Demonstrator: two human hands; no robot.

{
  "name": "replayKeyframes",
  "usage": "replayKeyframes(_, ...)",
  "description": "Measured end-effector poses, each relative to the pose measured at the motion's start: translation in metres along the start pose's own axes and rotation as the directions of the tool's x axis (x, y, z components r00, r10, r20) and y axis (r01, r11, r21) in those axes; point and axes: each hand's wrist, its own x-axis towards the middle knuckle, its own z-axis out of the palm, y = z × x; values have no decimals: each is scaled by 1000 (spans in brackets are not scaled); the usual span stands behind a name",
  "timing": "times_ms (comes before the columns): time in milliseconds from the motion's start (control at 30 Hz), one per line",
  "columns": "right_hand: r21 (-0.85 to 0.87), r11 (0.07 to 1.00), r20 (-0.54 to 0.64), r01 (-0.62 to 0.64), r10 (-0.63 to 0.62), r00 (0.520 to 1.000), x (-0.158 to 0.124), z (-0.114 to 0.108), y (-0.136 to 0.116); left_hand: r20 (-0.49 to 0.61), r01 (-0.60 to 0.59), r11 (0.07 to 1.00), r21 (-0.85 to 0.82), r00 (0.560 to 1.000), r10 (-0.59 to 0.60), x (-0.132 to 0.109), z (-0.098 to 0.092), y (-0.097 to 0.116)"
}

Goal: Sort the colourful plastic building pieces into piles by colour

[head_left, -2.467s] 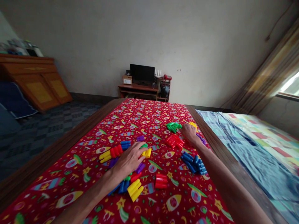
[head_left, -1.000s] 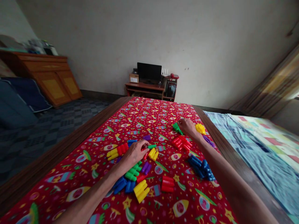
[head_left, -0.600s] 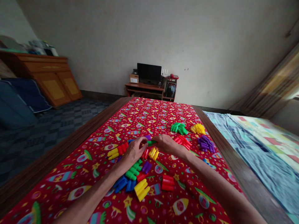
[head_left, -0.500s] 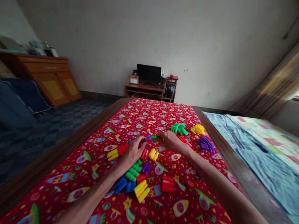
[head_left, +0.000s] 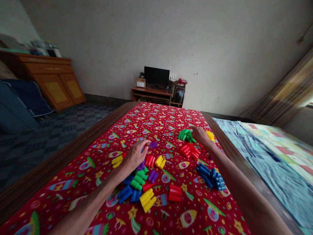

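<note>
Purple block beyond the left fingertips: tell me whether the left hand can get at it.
Probably yes. The purple block lies just past the left hand, bare cloth between them; the right hand is off by the green pile.

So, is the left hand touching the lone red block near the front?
Apart. The head view shows the left hand up on the mixed pile; the red block lies nearer the camera, with bare tablecloth showing between them.

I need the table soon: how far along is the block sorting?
Done: green pile, red pile and blue pile on the right. In hand: right hand at the green pile, left hand by a purple piece. Left: the mixed heap by the left hand.
</note>
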Motion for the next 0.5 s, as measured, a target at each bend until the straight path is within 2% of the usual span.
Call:
replayKeyframes(67, 50, 996, -54, 74, -72, 996, -7, -5, -4, 71, 8, 999, 46, 997, -12, 5, -9, -6)
replayKeyframes(167, 114, 975, -100, 190, -179, 979, -22, -15, -17, 237, 5, 998, 66, 971, -21, 10, -25, -12)
replayKeyframes(267, 205, 914, -138, 350, -327, 935, -44, -19, -41, 328, -13, 997, 70, 945, -11, 4, -41, -13)
replayKeyframes(400, 377, 747, -156, 547, -531, 833, -82, -7, -80, 403, -53, 990, 134, 915, -6, -31, -56, -6)
replayKeyframes(500, 437, 640, -163, 631, -634, 756, -99, 14, -106, 451, -128, 967, 219, 892, 16, -67, -54, -1)
